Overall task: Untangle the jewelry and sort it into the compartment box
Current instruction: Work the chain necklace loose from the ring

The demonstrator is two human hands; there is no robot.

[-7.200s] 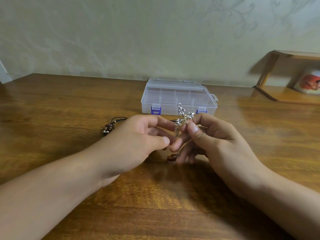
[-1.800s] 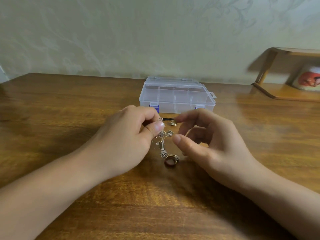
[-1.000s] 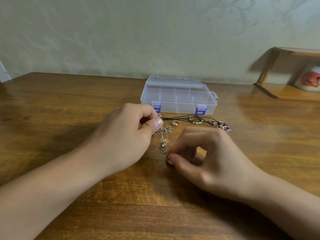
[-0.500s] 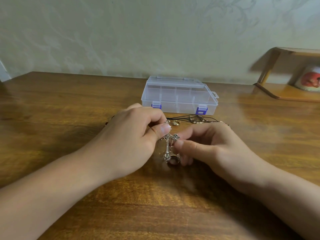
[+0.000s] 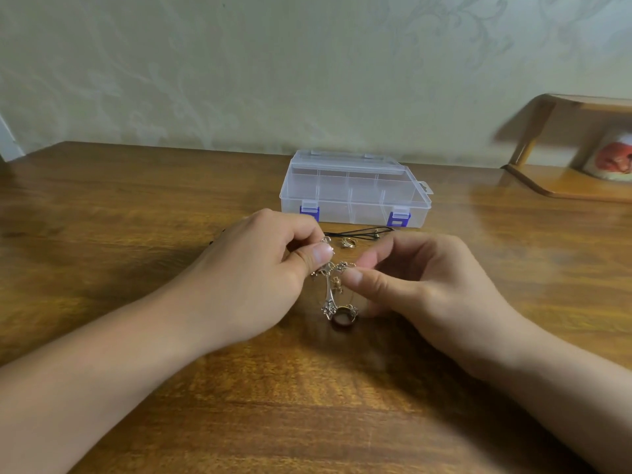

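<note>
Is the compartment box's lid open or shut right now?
Shut. The clear compartment box has its lid lying flat on top, and both purple latches sit down on its front wall.

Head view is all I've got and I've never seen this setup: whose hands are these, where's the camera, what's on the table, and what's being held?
There is no machine: a person works bare-handed, and the single camera sits on their head, looking forward and down. The left hand pinches the top of a silver cross pendant, and the right hand pinches a fine chain tangled at its crossbar. A ring with a dark red stone lies on the wooden table at the pendant's foot. Behind lie a black cord and a small gold ring. The clear compartment box is latched shut.
</note>
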